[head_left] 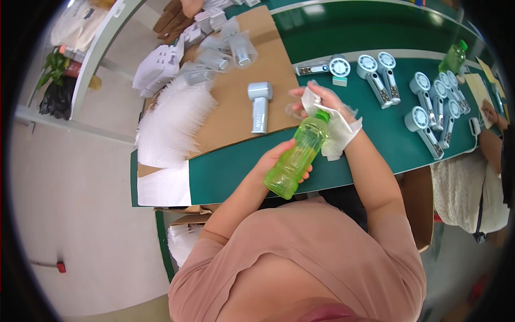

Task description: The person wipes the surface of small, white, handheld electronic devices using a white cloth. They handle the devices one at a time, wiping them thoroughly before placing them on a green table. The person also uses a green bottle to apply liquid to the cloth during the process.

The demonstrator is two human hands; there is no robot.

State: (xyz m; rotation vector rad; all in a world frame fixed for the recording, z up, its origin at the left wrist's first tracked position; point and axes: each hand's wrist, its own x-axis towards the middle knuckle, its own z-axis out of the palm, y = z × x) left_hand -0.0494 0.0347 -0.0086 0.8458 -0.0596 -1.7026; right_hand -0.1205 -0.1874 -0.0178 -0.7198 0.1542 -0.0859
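My left hand is wrapped round the lower part of a green see-through bottle, which tilts with its green cap up and to the right. My right hand, in a thin clear plastic glove, is beside the cap. It holds a crumpled white cloth that drapes over the wrist and touches the bottle's neck. Just left of the hands, a light-blue handheld fan lies on a brown cardboard sheet.
Several more handheld fans lie on the green table to the right, near another green bottle. White foam sleeves fan out at left, below clear-bagged fans. Another person's hand is at far right.
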